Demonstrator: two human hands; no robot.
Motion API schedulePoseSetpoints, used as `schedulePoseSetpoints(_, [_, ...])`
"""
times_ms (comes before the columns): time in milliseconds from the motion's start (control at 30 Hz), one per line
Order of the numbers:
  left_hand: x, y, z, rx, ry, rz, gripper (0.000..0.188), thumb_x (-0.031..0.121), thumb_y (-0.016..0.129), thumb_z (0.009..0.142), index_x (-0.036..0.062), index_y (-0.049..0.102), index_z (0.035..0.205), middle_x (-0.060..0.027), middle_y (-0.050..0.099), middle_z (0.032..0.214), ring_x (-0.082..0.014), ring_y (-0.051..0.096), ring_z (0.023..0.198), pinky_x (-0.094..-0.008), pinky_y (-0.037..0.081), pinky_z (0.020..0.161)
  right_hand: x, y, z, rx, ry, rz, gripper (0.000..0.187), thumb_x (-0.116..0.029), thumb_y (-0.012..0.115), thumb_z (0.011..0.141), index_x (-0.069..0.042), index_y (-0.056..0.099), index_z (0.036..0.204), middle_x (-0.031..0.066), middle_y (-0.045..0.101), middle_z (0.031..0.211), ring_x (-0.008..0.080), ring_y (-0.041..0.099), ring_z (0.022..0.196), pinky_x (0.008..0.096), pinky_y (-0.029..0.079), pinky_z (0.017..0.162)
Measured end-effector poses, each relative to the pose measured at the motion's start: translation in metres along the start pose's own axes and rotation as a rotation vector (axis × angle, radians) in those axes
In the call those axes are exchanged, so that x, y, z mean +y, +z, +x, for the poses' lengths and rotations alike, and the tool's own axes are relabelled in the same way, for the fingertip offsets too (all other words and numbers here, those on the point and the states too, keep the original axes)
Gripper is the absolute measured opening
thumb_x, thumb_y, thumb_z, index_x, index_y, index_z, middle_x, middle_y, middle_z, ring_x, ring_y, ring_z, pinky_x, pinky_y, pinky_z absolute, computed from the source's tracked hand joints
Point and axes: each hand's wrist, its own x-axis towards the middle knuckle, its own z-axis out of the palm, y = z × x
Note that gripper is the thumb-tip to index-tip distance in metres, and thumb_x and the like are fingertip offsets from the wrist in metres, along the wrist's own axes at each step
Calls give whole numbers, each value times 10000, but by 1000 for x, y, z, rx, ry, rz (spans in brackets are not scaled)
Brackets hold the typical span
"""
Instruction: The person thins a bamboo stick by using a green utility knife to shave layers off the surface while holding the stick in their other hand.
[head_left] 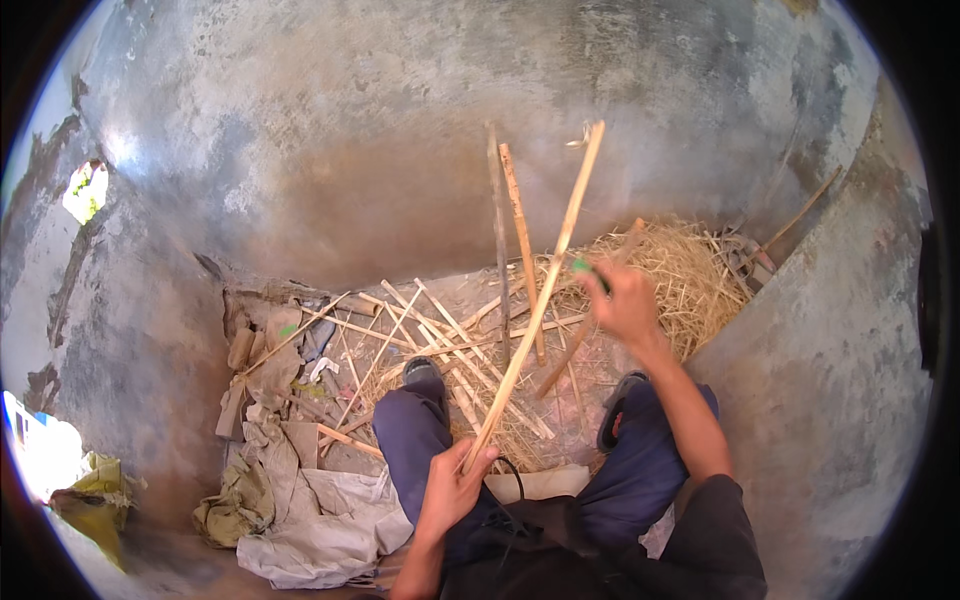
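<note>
A long pale wooden strip [540, 305] slants up from my lap toward the wall. My left hand [455, 487] is closed round its lower end. My right hand [625, 305], somewhat blurred, is closed on a small dark tool with a green end [582, 266], beside the strip's upper half. What kind of tool it is cannot be made out, as the fingers cover most of it. A thin curled shaving [580, 137] hangs near the strip's top end. Behind my right hand a brown stick [567, 357] leans at a slant, partly hidden.
Two sticks, one grey [499, 240] and one orange-brown [522, 240], lean on the concrete wall [380, 130]. Several loose strips [385, 352] litter the floor between and left of my feet. A heap of shavings [690, 280] lies right; crumpled cloth sacks [330, 520] lie left.
</note>
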Motion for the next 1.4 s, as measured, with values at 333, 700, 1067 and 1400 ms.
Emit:
schedulePoseSetpoints(333, [-12,-24,-15,34,1,232,368,336,802,1057,-28,764,1018,-52,604,656,-97,521,614,-341,428,562,111,0,16,-1,507,172,560,-572,574,1127,-66,811,1149,58,652,761,173,622,768,413,473,670])
schedulePoseSetpoints(700, [3,-12,19,167,218,343,401,284,950,901,-15,711,1024,-103,667,694,-151,616,619,-338,500,607,-25,7,-21,-381,584,963,412,-309,764,1071,14,736,1324,78,825,1034,154,742,979,355,571,977])
schedulePoseSetpoints(1067, [43,-10,46,185,370,557,517,390,919,911,23,684,1188,-159,720,819,-316,679,680,-389,539,683,-42,-7,-24,-260,579,1128,257,-111,729,1069,77,721,1244,121,825,1078,166,790,1000,347,599,997])
schedulePoseSetpoints(1400, [51,8,60,101,253,284,321,298,812,1044,-5,716,995,-124,620,642,-236,637,563,-405,483,572,-52,-18,-24,-331,475,985,272,-198,695,1102,10,711,1276,32,757,910,101,723,875,311,548,842])
